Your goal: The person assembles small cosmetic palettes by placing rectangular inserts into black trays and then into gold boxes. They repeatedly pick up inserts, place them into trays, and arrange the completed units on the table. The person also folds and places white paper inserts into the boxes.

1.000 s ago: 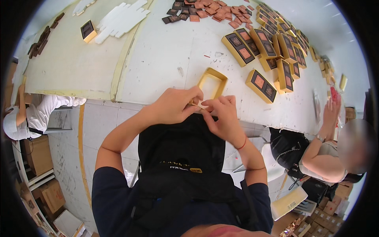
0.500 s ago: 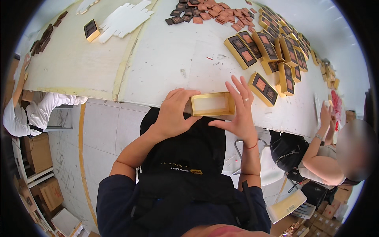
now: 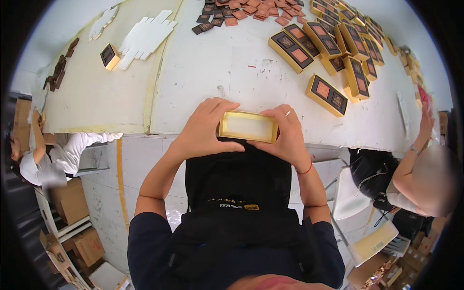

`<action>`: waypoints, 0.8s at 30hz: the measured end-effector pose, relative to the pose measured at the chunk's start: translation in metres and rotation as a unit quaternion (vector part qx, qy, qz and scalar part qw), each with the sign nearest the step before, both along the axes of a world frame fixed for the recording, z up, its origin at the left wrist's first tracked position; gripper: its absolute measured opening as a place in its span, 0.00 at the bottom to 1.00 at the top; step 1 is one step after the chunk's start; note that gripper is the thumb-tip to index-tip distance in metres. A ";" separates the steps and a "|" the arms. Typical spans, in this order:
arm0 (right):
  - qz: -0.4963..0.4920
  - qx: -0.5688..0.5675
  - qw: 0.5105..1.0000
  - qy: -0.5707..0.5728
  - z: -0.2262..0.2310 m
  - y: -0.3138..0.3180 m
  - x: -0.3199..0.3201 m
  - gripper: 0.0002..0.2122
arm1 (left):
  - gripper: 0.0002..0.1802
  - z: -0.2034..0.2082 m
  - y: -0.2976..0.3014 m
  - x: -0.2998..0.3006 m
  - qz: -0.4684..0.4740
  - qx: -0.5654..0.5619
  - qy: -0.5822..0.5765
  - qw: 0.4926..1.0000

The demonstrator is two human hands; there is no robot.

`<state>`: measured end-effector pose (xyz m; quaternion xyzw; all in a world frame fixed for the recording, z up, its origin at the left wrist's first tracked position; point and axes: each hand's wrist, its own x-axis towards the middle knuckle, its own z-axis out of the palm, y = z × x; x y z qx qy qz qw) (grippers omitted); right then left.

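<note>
A gold rectangular box (image 3: 247, 137) sits at the table's near edge with its open top toward me. Inside it, the walls are gold and the bottom looks white. My left hand (image 3: 204, 129) grips the left end, fingers behind and thumb along the near side. Around the right end my right hand (image 3: 286, 135) is closed, a ring on one finger. Right of my hands lies a gold box (image 3: 326, 94) holding one orange-brown and one dark square piece.
More filled gold boxes (image 3: 355, 77) are heaped at the right. Loose orange-brown and dark squares (image 3: 263, 8) lie at the far side. On the left are flat white cutouts (image 3: 145, 38), a small gold box (image 3: 110, 58) and dark brown pieces (image 3: 59, 70). People work at both sides.
My right hand has closed onto the box's right end; before, its fingers were spread beside it. The box has shifted slightly left. The whole view has also shifted somewhat.
</note>
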<state>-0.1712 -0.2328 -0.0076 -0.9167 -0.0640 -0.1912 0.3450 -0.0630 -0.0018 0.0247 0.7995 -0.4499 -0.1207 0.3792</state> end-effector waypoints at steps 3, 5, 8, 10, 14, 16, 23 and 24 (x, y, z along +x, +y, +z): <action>-0.015 -0.005 1.000 -0.001 0.000 0.001 -0.001 0.30 | 0.39 -0.010 -0.006 -0.005 -0.005 -0.005 -0.035 0.999; -0.008 0.012 1.000 -0.009 0.004 0.000 -0.002 0.30 | 0.38 -0.020 -0.005 -0.008 0.011 -0.012 -0.032 0.999; 0.024 0.060 0.998 0.003 0.008 -0.007 0.001 0.31 | 0.36 -0.025 0.001 -0.002 0.010 -0.035 -0.069 0.997; 0.035 0.078 0.995 0.051 0.005 -0.014 -0.004 0.31 | 0.35 -0.021 0.004 0.005 0.006 -0.040 -0.074 0.996; -0.007 0.203 0.979 -0.022 0.015 -0.004 0.000 0.34 | 0.36 -0.009 0.017 0.029 0.134 -0.048 0.005 0.990; -0.016 0.182 0.983 -0.014 0.012 -0.008 0.001 0.31 | 0.44 -0.006 0.029 0.093 0.226 -0.092 -0.024 0.970; -0.028 0.097 0.994 -0.048 0.001 0.000 0.002 0.15 | 0.39 -0.035 0.100 0.231 0.355 0.241 -0.219 0.876; -0.032 0.096 0.993 -0.056 0.000 0.000 0.001 0.15 | 0.32 -0.035 0.102 0.229 0.341 0.233 -0.208 0.887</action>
